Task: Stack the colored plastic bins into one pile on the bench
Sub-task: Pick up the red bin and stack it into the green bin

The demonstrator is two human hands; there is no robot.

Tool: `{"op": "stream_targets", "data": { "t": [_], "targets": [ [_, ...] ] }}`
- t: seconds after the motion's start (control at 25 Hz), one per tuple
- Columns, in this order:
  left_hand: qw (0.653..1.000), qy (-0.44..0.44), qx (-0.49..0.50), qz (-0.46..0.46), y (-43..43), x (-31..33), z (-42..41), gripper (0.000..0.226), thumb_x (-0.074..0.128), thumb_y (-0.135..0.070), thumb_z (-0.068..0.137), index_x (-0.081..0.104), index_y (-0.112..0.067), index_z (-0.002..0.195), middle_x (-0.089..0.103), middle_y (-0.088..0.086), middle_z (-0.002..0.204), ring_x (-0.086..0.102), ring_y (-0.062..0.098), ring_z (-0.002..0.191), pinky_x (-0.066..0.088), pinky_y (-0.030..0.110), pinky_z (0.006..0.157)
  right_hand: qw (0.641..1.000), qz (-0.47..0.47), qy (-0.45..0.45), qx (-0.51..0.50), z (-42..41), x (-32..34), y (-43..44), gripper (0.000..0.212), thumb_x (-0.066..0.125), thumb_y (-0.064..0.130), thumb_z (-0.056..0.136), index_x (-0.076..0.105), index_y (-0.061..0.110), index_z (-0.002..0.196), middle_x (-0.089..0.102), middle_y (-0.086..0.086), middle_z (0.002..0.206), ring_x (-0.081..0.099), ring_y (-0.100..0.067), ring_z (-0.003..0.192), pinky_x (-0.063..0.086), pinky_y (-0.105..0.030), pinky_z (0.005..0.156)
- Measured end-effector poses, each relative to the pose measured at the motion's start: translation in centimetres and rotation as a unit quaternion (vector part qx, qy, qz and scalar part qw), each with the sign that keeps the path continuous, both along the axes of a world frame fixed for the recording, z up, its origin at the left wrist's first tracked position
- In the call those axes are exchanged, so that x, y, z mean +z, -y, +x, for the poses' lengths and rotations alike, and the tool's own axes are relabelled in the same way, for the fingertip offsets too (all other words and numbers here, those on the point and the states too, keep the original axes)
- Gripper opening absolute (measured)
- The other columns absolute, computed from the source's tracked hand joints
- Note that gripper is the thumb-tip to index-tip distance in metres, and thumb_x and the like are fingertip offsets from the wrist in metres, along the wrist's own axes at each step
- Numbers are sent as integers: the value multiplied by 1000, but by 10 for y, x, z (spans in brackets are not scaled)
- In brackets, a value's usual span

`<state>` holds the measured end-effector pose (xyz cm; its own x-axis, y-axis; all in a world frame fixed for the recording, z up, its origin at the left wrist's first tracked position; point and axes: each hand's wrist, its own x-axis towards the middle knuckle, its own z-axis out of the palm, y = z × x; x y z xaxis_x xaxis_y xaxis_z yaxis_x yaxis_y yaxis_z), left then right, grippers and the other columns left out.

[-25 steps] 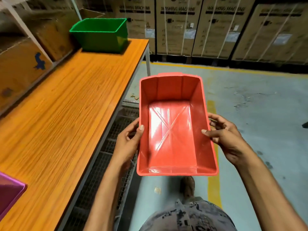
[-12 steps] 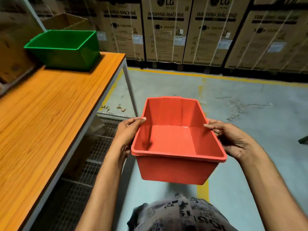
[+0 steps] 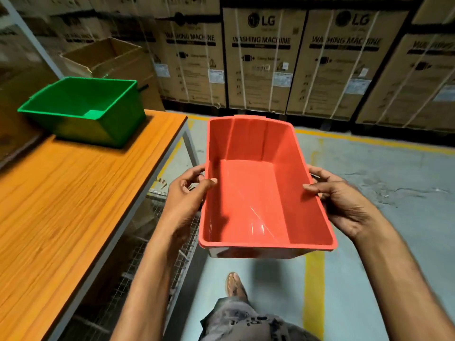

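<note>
The red bin [image 3: 261, 193] is held in the air at the centre of the frame, off the right edge of the worktop [image 3: 61, 205]. Its left rim is pinched by the left hand [image 3: 187, 193] and its right rim by the right hand [image 3: 344, 205], each grip with the thumb hooked inside. The green bin [image 3: 83, 109] is seen standing on the worktop at the upper left.

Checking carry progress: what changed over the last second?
The red bin has come forward alongside the bench, closer to the green bin; a purple bin at the bench's near edge has left view. Unchanged: the left hand and right hand grip the red bin's long rims; the green bin sits at the far end.
</note>
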<state>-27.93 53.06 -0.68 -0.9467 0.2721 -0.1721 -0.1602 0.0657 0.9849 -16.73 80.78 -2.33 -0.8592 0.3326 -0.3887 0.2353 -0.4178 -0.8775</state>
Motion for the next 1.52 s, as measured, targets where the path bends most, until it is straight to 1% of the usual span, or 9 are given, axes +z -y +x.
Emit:
{"op": "stream_targets", "data": {
  "t": [0.12,0.28,0.56,0.8,0.96,1.12,1.28,1.4,1.52],
  "targets": [
    [998,-62,18,14,-18,12,-62,37,69,-8,89,74,-36,113,77,-4,109,73,21,103,61,41,88,998,26,-51,17,-74,19,-22,54,53,-13,90,65,19,132,70,-7,130,68,-18,105,61,-26,78],
    [985,-155,73,-1,-35,39,-141,46,67,-10,77,71,-36,114,72,-12,96,65,1,90,53,17,81,992,70,-104,24,-165,49,-34,59,55,-15,87,63,20,133,69,-1,132,69,-6,97,55,-15,64],
    [963,-205,174,15,-44,56,-226,49,64,-3,80,67,-26,123,68,3,104,57,10,89,49,21,83,975,71,-186,97,-304,81,-48,61,53,-17,88,62,20,136,68,1,134,66,-6,107,56,-16,82],
    [929,-189,315,46,-54,63,-278,47,66,-6,80,70,-23,123,67,23,116,56,20,97,45,44,92,948,20,-194,253,-435,101,-58,62,60,-9,80,64,19,135,66,-6,138,63,-20,116,59,-25,83],
    [892,-200,403,45,-56,71,-297,47,64,8,89,67,-19,127,74,-1,109,62,16,98,52,35,88,917,36,-201,343,-506,116,-47,61,56,-15,88,65,24,133,68,-5,134,62,-26,118,45,-47,109],
    [859,-203,469,33,-47,82,-308,48,60,9,91,65,-19,131,73,0,118,68,8,97,58,21,78,886,44,-218,407,-554,131,-22,61,57,-15,88,67,26,132,67,-7,134,60,-25,117,39,-55,116],
    [840,-209,500,18,-32,100,-317,43,59,5,94,65,-18,131,77,-13,106,72,3,88,61,23,71,868,14,-233,439,-581,146,6,55,59,-13,88,68,20,131,67,-11,134,68,-30,117,62,-32,86],
    [827,-222,516,2,-8,116,-325,42,61,3,95,65,-18,130,75,-10,108,72,2,88,60,21,71,861,6,-236,450,-595,160,35,53,55,-16,90,65,13,133,68,-11,126,72,-6,70,53,-14,49],
    [819,-235,523,-20,18,129,-329,42,60,4,94,64,-21,128,76,-15,94,71,0,82,60,22,71,852,24,-252,458,-605,166,68,52,57,-13,90,64,16,133,67,-8,120,68,-4,58,48,-15,43]
  ]
}}
